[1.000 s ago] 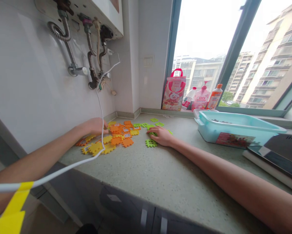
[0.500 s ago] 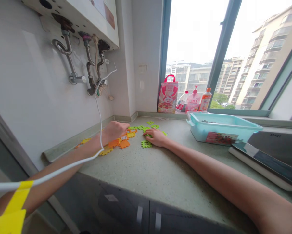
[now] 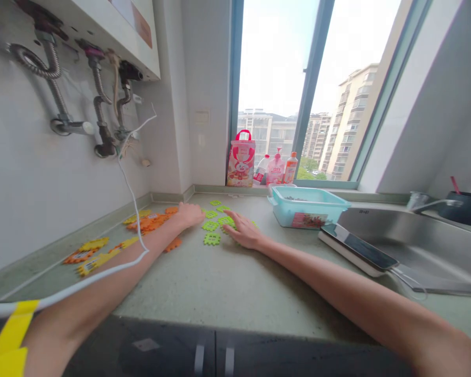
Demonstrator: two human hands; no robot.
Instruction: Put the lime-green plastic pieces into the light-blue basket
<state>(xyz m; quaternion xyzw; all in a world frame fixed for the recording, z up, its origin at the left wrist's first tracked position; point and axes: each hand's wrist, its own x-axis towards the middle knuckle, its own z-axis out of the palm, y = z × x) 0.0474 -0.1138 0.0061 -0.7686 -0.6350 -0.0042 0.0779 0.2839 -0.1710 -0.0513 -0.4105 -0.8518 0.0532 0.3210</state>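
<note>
In the head view, the left hand (image 3: 189, 214) is laid with fingers curled loosely, gripping nothing, between orange tiles (image 3: 151, 222) and green tiles (image 3: 211, 226). The right hand (image 3: 244, 233) is spread flat on green tiles. A blue tub (image 3: 305, 207) is seen nearby on the surface (image 3: 219, 277).

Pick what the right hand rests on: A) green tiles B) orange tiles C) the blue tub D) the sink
A: the right hand lies flat on the counter among the green tiles, while the orange tiles lie by the left hand and the blue tub stands apart.
</note>
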